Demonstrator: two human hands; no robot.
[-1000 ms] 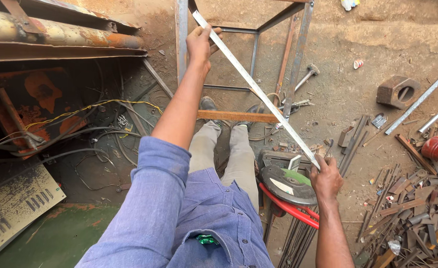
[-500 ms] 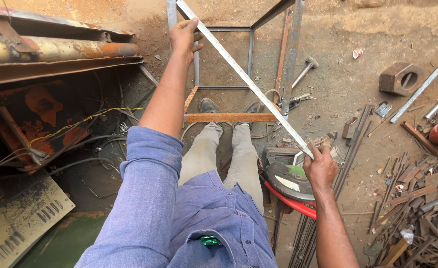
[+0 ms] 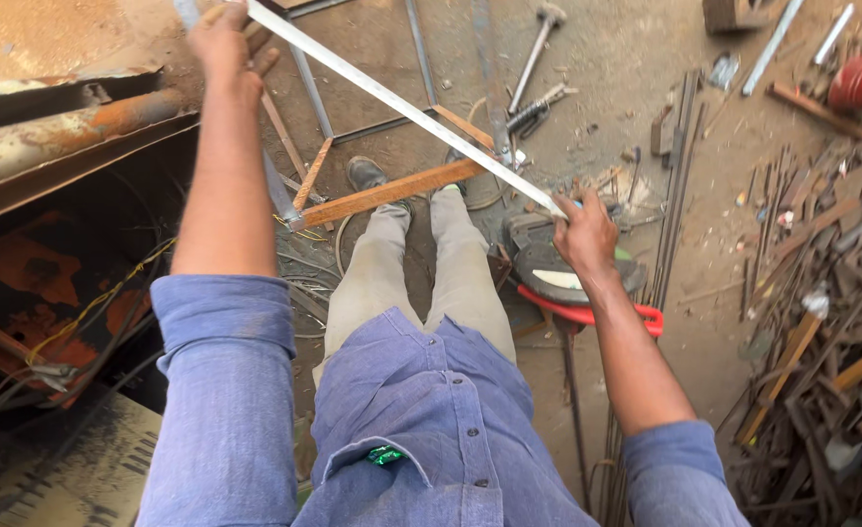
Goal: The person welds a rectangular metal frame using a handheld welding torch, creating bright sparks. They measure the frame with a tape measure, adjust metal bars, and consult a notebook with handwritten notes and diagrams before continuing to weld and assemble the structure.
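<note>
I hold a long pale metal strip (image 3: 402,102) at both ends. It slants from the upper left down to the right, above my legs. My left hand (image 3: 221,44) grips its far end near the top edge of the view. My right hand (image 3: 584,232) grips its near end, just over a cut-off saw (image 3: 573,275) with a red base. Under the strip lies a frame of metal bars (image 3: 319,102) on the ground with an orange-brown bar (image 3: 382,193) across it, by my shoes.
A heap of scrap metal pieces (image 3: 821,322) fills the right side. A hammer (image 3: 533,49) and thin rods (image 3: 680,166) lie on the dirt floor beyond the saw. Rusty pipes and a steel beam (image 3: 60,137) sit at left, with cables (image 3: 80,322) below.
The view has tilted and shifted, so the frame and saw sit more to the right and higher. Both hands keep their grip on the strip; the left hand has moved further up and left.
</note>
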